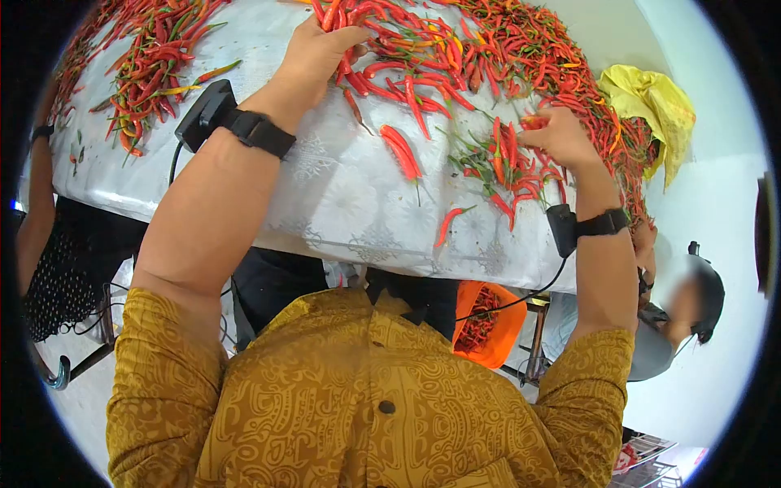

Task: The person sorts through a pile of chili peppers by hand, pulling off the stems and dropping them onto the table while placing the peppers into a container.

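My left hand is closed around some red chili peppers at the top of the view, beside a loose spread of chilies on the table. To the right, the fingers of my right hand pinch a red chili. Below that hand lies a small heap of red chilies with green stems. Between my hands a few red chilies lie apart on the cloth, and a single chili rests nearer the table's front edge.
A patterned whitish cloth covers the table. More chilies are heaped at the left and far right, near a yellow sack. An orange container of chilies stands below the edge. Other people are at both sides.
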{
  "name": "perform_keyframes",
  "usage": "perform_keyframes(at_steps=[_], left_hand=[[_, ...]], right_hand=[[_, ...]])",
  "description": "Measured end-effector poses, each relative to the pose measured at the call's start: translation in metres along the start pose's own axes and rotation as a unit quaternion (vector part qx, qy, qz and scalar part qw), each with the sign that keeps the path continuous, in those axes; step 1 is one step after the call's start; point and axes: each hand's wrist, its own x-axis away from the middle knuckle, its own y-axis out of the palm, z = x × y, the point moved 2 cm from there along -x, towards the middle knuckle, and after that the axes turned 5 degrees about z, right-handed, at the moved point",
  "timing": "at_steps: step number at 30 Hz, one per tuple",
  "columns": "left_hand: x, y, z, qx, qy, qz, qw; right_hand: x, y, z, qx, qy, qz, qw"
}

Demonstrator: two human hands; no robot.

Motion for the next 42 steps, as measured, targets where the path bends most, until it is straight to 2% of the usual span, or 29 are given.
perform_keyframes(at_steps=[1, 3, 9, 11, 15, 18, 19, 21, 22, 23, 26, 27, 29, 30, 31, 33, 35, 37, 38, 40, 42], left_hand=[[0.001, 0.001, 0.000, 0.000, 0.000, -0.002, 1.000], [0.002, 0.000, 0.001, 0.003, 0.002, 0.000, 1.000], [-0.001, -0.003, 0.000, -0.011, 0.008, -0.028, 1.000], [-0.001, -0.003, -0.002, 0.006, 0.013, -0.019, 1.000], [0.003, -0.001, 0.002, 0.038, 0.028, -0.015, 0.999], [0.001, -0.001, 0.000, 0.045, 0.032, -0.001, 0.998], [0.002, 0.000, 0.002, 0.045, 0.037, -0.005, 0.998], [0.005, -0.001, 0.004, 0.036, 0.020, -0.003, 0.999], [0.002, -0.004, 0.002, 0.029, 0.013, -0.009, 0.999], [0.002, -0.004, 0.002, 0.027, 0.016, -0.014, 0.999], [0.006, -0.001, 0.003, 0.025, 0.031, -0.016, 0.999], [0.008, 0.001, 0.005, 0.022, 0.033, -0.021, 0.999], [0.012, 0.004, 0.011, -0.088, 0.076, -0.021, 0.993], [0.019, 0.011, 0.016, -0.093, 0.078, -0.025, 0.992], [0.032, 0.026, 0.023, -0.067, 0.062, -0.058, 0.994], [0.061, 0.052, 0.029, -0.045, 0.044, -0.091, 0.994], [0.096, 0.083, 0.026, 0.108, -0.064, -0.194, 0.973], [0.130, 0.106, 0.018, 0.109, -0.114, -0.210, 0.965], [0.142, 0.113, 0.012, 0.103, -0.113, -0.211, 0.966], [0.161, 0.124, -0.002, 0.145, -0.192, -0.208, 0.948], [0.173, 0.132, -0.006, 0.176, -0.198, -0.189, 0.946]], right_hand=[[0.002, 0.005, -0.002, 0.074, -0.037, 0.021, 0.996], [0.005, 0.014, -0.004, 0.032, -0.017, 0.000, 0.999], [0.004, 0.020, -0.008, 0.103, -0.030, 0.034, 0.994], [0.004, 0.024, -0.003, 0.037, 0.011, 0.003, 0.999], [0.013, 0.009, 0.003, -0.043, -0.025, 0.031, 0.998], [0.016, -0.003, 0.024, -0.245, 0.021, 0.039, 0.969], [0.016, -0.005, 0.032, -0.246, 0.019, 0.045, 0.968], [0.026, -0.009, 0.041, -0.460, 0.028, 0.057, 0.886], [0.034, -0.011, 0.040, -0.519, 0.032, 0.067, 0.851], [0.039, -0.011, 0.042, -0.522, 0.031, 0.073, 0.850], [0.057, -0.003, 0.049, -0.625, -0.025, 0.058, 0.778], [0.066, 0.001, 0.045, -0.629, -0.026, 0.063, 0.775], [0.081, 0.007, 0.036, -0.689, -0.049, 0.020, 0.723], [0.085, 0.015, 0.039, -0.695, -0.062, 0.009, 0.717], [0.092, 0.019, 0.035, -0.699, -0.062, 0.010, 0.713], [0.106, 0.028, 0.022, -0.746, -0.074, 0.008, 0.662], [0.113, 0.040, 0.013, -0.761, -0.104, -0.022, 0.640], [0.124, 0.053, -0.004, -0.843, -0.091, -0.035, 0.528], [0.128, 0.059, -0.013, -0.846, -0.094, -0.035, 0.524], [0.137, 0.070, -0.028, -0.866, -0.050, 0.019, 0.498], [0.145, 0.078, -0.038, -0.877, -0.034, 0.052, 0.476]])
